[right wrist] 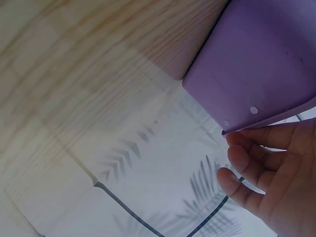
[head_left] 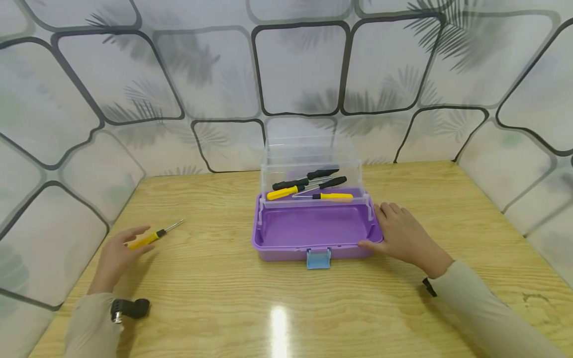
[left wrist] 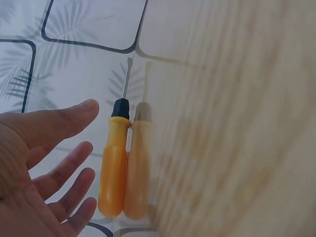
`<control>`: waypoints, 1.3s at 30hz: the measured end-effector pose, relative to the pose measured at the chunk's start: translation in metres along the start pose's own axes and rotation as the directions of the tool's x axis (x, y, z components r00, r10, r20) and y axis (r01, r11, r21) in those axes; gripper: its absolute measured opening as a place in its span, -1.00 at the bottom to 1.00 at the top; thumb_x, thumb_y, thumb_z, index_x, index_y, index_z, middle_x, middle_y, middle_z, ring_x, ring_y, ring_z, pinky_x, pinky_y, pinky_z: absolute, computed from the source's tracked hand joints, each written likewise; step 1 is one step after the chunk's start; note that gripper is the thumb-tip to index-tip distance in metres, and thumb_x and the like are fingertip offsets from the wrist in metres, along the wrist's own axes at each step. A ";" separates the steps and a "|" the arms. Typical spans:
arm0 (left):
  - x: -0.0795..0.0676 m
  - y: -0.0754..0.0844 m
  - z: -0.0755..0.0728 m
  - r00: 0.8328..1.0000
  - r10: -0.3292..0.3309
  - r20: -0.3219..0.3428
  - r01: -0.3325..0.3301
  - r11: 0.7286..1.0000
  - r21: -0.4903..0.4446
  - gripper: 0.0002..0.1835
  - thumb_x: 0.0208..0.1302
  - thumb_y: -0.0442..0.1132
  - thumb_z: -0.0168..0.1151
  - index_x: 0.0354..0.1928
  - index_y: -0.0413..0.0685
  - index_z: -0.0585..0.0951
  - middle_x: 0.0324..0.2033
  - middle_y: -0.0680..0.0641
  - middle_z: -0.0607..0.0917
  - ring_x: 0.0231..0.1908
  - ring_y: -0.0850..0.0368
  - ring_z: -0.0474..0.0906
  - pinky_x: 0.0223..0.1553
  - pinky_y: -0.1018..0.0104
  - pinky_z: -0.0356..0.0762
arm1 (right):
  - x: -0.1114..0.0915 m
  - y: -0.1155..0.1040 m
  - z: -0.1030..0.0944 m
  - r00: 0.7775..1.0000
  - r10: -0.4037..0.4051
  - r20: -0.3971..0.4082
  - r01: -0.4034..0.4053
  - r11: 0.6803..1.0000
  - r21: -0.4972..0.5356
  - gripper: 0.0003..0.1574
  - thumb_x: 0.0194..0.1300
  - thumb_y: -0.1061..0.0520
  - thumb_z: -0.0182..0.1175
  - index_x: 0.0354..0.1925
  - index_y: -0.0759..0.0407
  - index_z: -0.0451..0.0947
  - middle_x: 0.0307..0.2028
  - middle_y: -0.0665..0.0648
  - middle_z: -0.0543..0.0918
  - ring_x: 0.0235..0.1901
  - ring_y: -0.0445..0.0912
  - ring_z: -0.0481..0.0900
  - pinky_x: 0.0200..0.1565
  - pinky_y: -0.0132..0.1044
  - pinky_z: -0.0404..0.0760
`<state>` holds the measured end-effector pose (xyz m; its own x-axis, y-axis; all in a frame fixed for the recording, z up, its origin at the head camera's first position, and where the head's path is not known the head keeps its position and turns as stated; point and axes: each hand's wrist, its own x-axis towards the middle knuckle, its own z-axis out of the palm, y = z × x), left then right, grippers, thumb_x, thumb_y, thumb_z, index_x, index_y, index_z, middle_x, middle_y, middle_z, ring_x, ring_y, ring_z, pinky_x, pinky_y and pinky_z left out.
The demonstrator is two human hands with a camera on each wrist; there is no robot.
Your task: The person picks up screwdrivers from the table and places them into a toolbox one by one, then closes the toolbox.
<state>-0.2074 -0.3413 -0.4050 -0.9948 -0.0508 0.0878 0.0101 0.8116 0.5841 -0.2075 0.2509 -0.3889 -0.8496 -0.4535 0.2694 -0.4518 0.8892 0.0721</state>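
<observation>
A screwdriver (head_left: 144, 241) with a yellow handle and black collar lies on the table at the left. Around its handle is my left hand (head_left: 117, 256), thumb and fingers spread; the left wrist view shows a gap between the fingertips (left wrist: 88, 148) and the handle. At the centre stands a purple toolbox (head_left: 286, 254), its clear lid (head_left: 309, 149) raised and blue latch (head_left: 319, 258) hanging down in front. My right hand (head_left: 403, 236) grips its right end, thumb on the front rim and fingers along the side. The right wrist view has curled fingertips right at the rim.
Several screwdrivers with black handles (head_left: 329, 183) and yellow handles (head_left: 335, 197) lie in the clear upper section at the toolbox's back. Patterned wall covering (head_left: 228, 144) borders the wooden table (head_left: 201, 288) behind and at both sides.
</observation>
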 end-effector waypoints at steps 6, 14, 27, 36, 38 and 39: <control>-0.001 -0.006 -0.001 0.999 -0.025 0.021 0.025 1.000 0.011 -0.40 0.23 -0.14 0.25 0.24 -0.31 0.39 0.17 -0.48 0.40 0.10 -0.49 0.31 -0.03 -0.31 0.37 | 0.000 0.000 0.000 1.000 0.002 0.005 -0.002 1.000 0.004 0.21 0.00 -0.50 0.16 0.18 0.50 0.33 -0.15 0.36 0.54 -0.17 0.16 0.51 -0.17 0.04 0.54; -0.002 -0.009 -0.003 1.000 -0.017 0.020 0.017 0.999 0.042 -0.42 0.23 -0.15 0.25 0.21 -0.34 0.40 0.14 -0.50 0.42 0.07 -0.50 0.36 -0.06 -0.28 0.43 | -0.001 0.001 0.000 1.000 0.003 0.010 -0.003 1.000 0.000 0.21 0.01 -0.51 0.16 0.19 0.49 0.33 -0.14 0.35 0.54 -0.17 0.15 0.51 -0.17 0.04 0.55; -0.002 -0.016 -0.002 0.996 -0.082 0.038 0.081 0.996 0.029 -0.40 0.23 -0.16 0.26 0.21 -0.39 0.38 0.14 -0.51 0.41 0.10 -0.48 0.35 -0.01 -0.21 0.44 | 0.000 0.001 0.001 1.000 -0.014 -0.013 0.014 1.000 0.000 0.20 0.00 -0.50 0.17 0.16 0.50 0.35 -0.11 0.37 0.54 -0.14 0.18 0.52 -0.15 0.05 0.55; -0.003 -0.019 -0.002 0.999 -0.047 0.010 0.046 0.997 0.059 -0.43 0.09 -0.29 0.34 0.13 -0.44 0.44 0.00 -0.50 0.54 -0.01 -0.47 0.47 -0.09 -0.15 0.51 | 0.001 0.002 0.002 1.000 -0.017 -0.007 0.016 1.000 -0.007 0.21 0.00 -0.51 0.16 0.15 0.51 0.36 -0.10 0.39 0.54 -0.12 0.18 0.51 -0.13 0.06 0.55; -0.004 -0.019 -0.002 0.999 -0.039 0.008 0.039 0.997 0.063 -0.44 0.08 -0.30 0.34 0.11 -0.44 0.46 -0.03 -0.49 0.56 -0.04 -0.47 0.49 -0.13 -0.11 0.54 | 0.001 0.002 0.002 1.000 -0.017 -0.006 0.017 1.000 -0.007 0.21 0.00 -0.51 0.16 0.15 0.51 0.36 -0.10 0.39 0.54 -0.12 0.18 0.51 -0.13 0.06 0.55; -0.004 -0.019 -0.001 0.999 -0.036 0.005 0.036 0.997 0.069 -0.45 0.08 -0.31 0.33 0.11 -0.43 0.47 -0.04 -0.48 0.57 -0.05 -0.46 0.51 -0.14 -0.10 0.54 | 0.000 0.002 0.002 1.000 -0.017 -0.006 0.017 1.000 -0.007 0.21 0.00 -0.52 0.15 0.15 0.51 0.36 -0.10 0.39 0.54 -0.12 0.18 0.51 -0.13 0.06 0.55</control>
<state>-0.2035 -0.3578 -0.4155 -0.9951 -0.0771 0.0626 -0.0323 0.8475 0.5297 -0.2094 0.2527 -0.3904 -0.8402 -0.4682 0.2736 -0.4642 0.8818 0.0833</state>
